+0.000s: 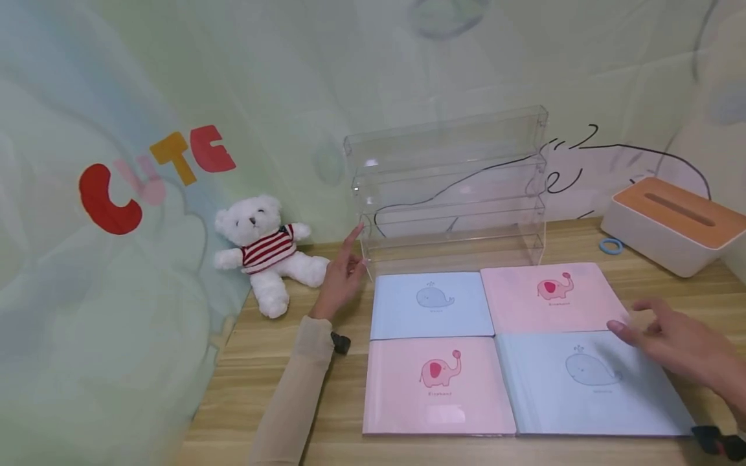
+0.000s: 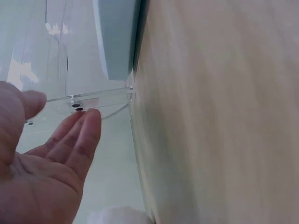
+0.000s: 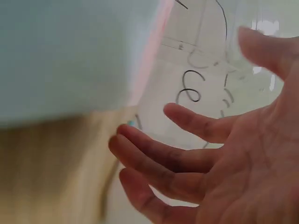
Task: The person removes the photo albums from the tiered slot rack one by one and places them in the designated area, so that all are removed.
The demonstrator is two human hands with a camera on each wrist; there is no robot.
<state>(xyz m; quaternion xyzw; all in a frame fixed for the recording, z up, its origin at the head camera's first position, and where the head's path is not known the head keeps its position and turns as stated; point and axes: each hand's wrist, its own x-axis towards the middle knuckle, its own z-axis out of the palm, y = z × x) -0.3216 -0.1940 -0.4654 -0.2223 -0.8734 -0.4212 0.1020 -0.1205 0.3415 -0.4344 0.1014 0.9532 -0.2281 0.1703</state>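
A clear acrylic tiered rack (image 1: pixel 449 188) stands at the back of the table. My left hand (image 1: pixel 344 278) is at its lower left side, fingers extended; in the left wrist view the fingertips (image 2: pixel 93 119) are by the clear side panel, and I cannot tell if they touch. Before the rack lie two blue books with a whale, one at the back left (image 1: pixel 402 310) and one at the front right (image 1: pixel 542 401), and two pink books with an elephant, at the front left (image 1: pixel 396 408) and back right (image 1: pixel 513 291). My right hand (image 1: pixel 682 343) hovers over the right-hand books, holding nothing, its fingers (image 3: pixel 187 182) loosely spread.
A white teddy bear (image 1: pixel 271 259) in a striped shirt sits left of the rack. At the back right are a tissue box (image 1: pixel 670 226) with an orange lid and a small blue ring (image 1: pixel 610 246). A printed cloth (image 1: pixel 280 84) hangs behind the wooden table (image 1: pixel 256 362).
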